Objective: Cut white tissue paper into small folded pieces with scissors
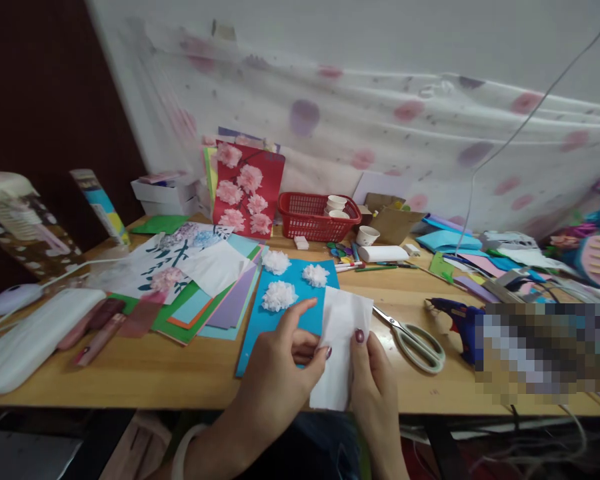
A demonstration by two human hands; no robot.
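Note:
A folded piece of thin white tissue paper (336, 380) is held up over the front of the desk. My right hand (377, 387) grips its right edge, thumb pressed flat on the front. My left hand (285, 360) pinches the left edge between thumb and curled fingers, its index finger stretched out. Behind the paper lies a blue card (260, 343) bearing three white ruffled paper flowers (279, 296), partly hidden by my left hand and the paper. Just right of the paper rest scissors (415, 343) with pale handles, their blade tips hidden behind it.
A blue glue gun (460, 317) lies at the right beside a blurred-out patch. Coloured paper sheets (230, 300) are stacked to the left. Farther back stand a red card with pink flowers (250, 187) and a red basket (310, 220) with cups. A white cable (530, 107) hangs at the right.

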